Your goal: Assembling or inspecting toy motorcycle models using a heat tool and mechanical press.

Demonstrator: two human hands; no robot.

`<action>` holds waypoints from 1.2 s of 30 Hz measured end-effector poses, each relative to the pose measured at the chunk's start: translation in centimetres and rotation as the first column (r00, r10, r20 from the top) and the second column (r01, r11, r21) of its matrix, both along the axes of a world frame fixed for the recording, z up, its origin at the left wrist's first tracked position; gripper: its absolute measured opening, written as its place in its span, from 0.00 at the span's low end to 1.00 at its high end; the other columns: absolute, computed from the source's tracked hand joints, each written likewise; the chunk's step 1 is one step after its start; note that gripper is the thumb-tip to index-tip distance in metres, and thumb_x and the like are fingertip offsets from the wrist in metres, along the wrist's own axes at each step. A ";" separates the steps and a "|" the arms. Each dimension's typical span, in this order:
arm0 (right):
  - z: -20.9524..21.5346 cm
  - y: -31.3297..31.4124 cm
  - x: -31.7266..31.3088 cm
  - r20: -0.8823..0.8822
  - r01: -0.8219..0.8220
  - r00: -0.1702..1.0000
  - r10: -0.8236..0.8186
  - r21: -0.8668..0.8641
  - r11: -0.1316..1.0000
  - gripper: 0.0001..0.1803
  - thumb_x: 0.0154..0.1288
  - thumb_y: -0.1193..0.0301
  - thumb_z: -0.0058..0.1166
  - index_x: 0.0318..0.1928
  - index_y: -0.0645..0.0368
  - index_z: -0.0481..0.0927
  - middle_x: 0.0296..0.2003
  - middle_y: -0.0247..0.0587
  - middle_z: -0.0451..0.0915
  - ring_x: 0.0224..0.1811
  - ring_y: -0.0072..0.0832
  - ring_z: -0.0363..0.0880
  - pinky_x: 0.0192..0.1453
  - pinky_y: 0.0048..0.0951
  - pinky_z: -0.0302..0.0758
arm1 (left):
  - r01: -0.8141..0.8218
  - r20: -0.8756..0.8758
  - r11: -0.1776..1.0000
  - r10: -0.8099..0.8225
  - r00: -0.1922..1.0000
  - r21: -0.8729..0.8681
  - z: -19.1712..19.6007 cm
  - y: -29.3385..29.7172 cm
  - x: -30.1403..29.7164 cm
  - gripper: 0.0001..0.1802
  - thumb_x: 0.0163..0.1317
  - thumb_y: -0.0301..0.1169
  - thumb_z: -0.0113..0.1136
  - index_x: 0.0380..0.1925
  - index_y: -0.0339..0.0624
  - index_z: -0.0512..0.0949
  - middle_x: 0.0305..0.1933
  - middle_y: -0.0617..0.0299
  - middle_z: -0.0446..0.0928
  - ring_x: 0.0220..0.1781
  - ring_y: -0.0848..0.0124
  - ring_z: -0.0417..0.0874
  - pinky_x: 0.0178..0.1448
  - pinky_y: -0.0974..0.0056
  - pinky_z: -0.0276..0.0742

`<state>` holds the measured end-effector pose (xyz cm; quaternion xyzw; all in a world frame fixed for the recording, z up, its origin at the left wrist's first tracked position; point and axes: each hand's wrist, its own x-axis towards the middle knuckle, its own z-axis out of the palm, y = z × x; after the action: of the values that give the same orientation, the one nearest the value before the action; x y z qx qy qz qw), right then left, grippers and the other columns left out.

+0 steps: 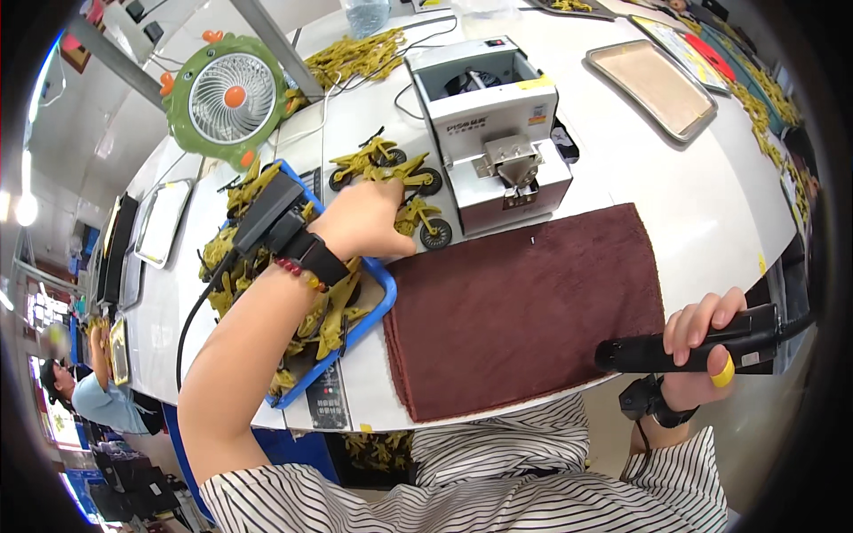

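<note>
My left hand (362, 218) reaches across the blue tray's rim, fingers curled down onto a yellow-green toy motorcycle (416, 176) with black wheels. The fingertips are partly hidden. More toy motorcycles stand around it, one behind (373, 155) and one in front (423, 222). Yellow-green toy parts fill the blue tray (384, 306) under my left forearm. On the right, my right hand (708, 342) is wrapped around a black corded electric screwdriver (644, 354). It lies level over the right front corner of a brown cloth mat (524, 311).
A grey-white screw feeder machine (489, 124) stands behind the mat. A green fan (227, 98) is at the back left, near a pile of yellow-green parts (355, 58). A shallow tan tray (653, 84) lies at the back right. Another person (102, 400) works at the far left.
</note>
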<state>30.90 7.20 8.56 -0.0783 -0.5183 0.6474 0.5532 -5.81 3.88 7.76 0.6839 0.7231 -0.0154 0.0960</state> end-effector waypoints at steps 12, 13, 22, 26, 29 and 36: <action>-0.7 0.2 1.4 -0.043 0.023 0.999 -0.028 -0.102 0.995 0.19 0.51 0.69 0.59 0.35 0.57 0.61 0.25 0.40 0.70 0.18 0.25 0.69 0.24 0.25 0.68 | -0.066 0.085 0.906 0.033 0.996 0.417 5.2 -2.3 5.0 0.21 0.33 0.30 0.58 0.31 0.36 0.66 0.28 0.53 0.69 0.31 0.58 0.72 0.38 0.62 0.69; -0.6 0.2 1.6 -0.036 0.035 0.999 -0.039 -0.102 0.994 0.19 0.52 0.68 0.59 0.35 0.57 0.61 0.24 0.40 0.70 0.18 0.25 0.70 0.24 0.25 0.68 | -0.093 0.054 0.900 0.077 0.996 0.425 6.0 -3.4 6.3 0.21 0.32 0.29 0.59 0.31 0.36 0.67 0.28 0.53 0.70 0.31 0.59 0.72 0.37 0.63 0.69; -0.2 1.3 1.0 -0.025 -0.008 1.000 0.007 -0.054 0.998 0.18 0.53 0.68 0.57 0.35 0.57 0.59 0.24 0.39 0.69 0.16 0.24 0.69 0.23 0.25 0.68 | -0.223 0.302 0.909 0.116 0.946 0.352 -0.2 -8.8 16.4 0.26 0.38 0.31 0.66 0.41 0.37 0.72 0.38 0.56 0.74 0.41 0.60 0.73 0.48 0.60 0.66; -0.5 1.9 0.3 -0.076 -0.057 0.996 0.055 -0.021 0.998 0.17 0.53 0.70 0.55 0.35 0.57 0.59 0.24 0.39 0.68 0.16 0.24 0.68 0.22 0.24 0.68 | -0.360 0.390 0.898 0.245 0.888 0.254 -1.5 -10.7 15.3 0.30 0.38 0.32 0.67 0.45 0.38 0.71 0.44 0.55 0.73 0.48 0.58 0.71 0.56 0.56 0.61; 0.6 2.0 0.6 -0.111 -0.025 0.994 0.024 -0.009 1.000 0.16 0.53 0.71 0.53 0.35 0.57 0.59 0.24 0.38 0.68 0.15 0.23 0.67 0.22 0.23 0.67 | -0.350 0.471 0.901 0.201 0.859 0.254 -2.6 -11.7 14.3 0.28 0.37 0.31 0.67 0.43 0.38 0.73 0.43 0.55 0.74 0.47 0.57 0.72 0.55 0.56 0.63; 3.7 2.8 -0.1 -0.056 -0.080 0.994 0.089 0.134 0.988 0.16 0.54 0.71 0.52 0.36 0.55 0.57 0.26 0.35 0.66 0.18 0.22 0.67 0.26 0.22 0.66 | -0.345 0.398 0.862 0.188 0.898 0.372 -2.9 -11.1 14.9 0.24 0.39 0.32 0.65 0.39 0.38 0.74 0.42 0.56 0.73 0.46 0.58 0.72 0.53 0.55 0.64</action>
<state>30.80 10.00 12.24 0.0005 -0.5453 0.6368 0.5451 9.08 -7.21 4.83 0.5711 0.7683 0.2807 0.0690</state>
